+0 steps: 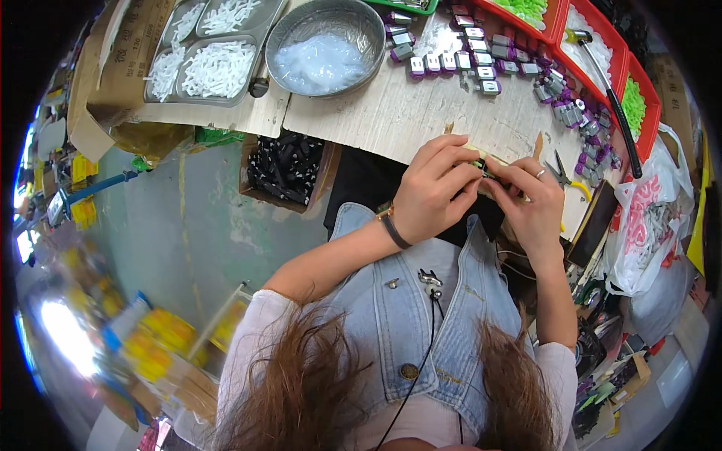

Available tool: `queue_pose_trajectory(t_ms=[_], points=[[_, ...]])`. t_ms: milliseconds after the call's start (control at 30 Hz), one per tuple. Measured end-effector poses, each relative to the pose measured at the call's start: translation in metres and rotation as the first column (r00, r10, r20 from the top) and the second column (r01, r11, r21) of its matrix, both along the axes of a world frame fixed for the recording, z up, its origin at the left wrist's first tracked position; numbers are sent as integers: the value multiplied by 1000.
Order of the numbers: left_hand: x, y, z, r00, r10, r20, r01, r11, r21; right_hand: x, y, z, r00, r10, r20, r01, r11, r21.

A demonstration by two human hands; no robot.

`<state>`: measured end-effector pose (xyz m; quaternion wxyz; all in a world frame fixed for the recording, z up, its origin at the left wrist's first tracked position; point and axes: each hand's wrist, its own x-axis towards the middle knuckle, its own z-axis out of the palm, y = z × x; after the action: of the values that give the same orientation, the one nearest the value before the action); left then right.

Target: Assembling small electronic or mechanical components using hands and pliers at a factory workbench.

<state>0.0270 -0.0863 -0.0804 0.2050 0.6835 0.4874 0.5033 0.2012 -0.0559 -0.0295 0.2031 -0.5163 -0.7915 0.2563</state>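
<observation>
At the front edge of the pale worktable (361, 120), both hands meet over a small dark and green piece (481, 165). My left hand (432, 192) pinches it from the left, its fingers closed. The fingertips of my right hand (535, 207) are pressed together on its right side. Fingers cover most of the piece, so its exact kind is hidden. Just right of my right hand lie pliers (579, 188) with yellow handles. Beyond the hands, several small purple and grey metal parts (449, 63) stand in rows, with more heaped to the right.
Back left are a divided metal tray (259, 34) of white pieces and a metal bowl (329, 90) holding something translucent. Red trays (618, 64) hold green and white bits; a long black-handled tool (630, 135) leans across them. A box (329, 177) of black pieces sits below the table edge.
</observation>
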Motion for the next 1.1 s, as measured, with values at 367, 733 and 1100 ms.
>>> queue_pose_trajectory(t_ms=[367, 733, 1100], points=[[1, 0, 0, 999, -5, -51, 5, 1000, -6, 1, 11, 2, 995, 78, -65, -78, 997, 0], [-118, 26, 43, 913, 333, -236, -293, 937, 190, -5, 1, -5, 998, 36, -53, -36, 999, 12], [-304, 220, 34, 564, -10, -826, -502, 790, -353, 22, 5, 29, 992, -72, -103, 78, 995, 57]])
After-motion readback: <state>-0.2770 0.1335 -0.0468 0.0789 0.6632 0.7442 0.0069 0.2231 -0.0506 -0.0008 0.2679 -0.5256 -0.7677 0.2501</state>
